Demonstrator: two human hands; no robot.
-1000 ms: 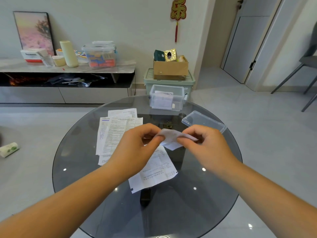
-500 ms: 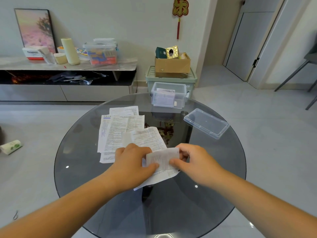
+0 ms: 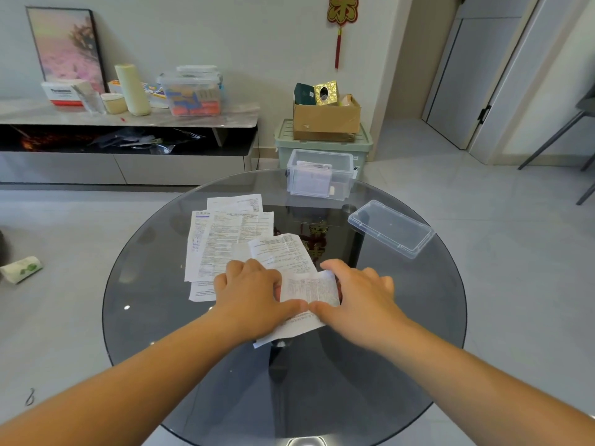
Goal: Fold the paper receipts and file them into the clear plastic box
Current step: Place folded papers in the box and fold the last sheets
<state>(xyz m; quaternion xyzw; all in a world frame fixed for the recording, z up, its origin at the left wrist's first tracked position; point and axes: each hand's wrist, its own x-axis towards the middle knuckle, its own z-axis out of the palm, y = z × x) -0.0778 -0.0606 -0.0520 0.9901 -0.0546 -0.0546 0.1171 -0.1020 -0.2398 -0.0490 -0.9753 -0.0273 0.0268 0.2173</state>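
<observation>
A small folded receipt lies flat on a larger printed sheet near the middle of the round glass table. My left hand covers its left edge and my right hand its right edge. Both thumbs press along its near edge and almost meet there. Several unfolded receipts lie overlapped just beyond my left hand. The clear plastic box stands open at the table's far edge with folded papers upright inside. Its lid rests on the table to the right.
Beyond the table a green storage bin carries a cardboard box. A low cabinet with containers runs along the left wall. A paper roll lies on the floor at left, and chair legs show at far right.
The receipt was held in the air between both hands; it has come down onto the sheet on the table, and both hands now press it flat.
</observation>
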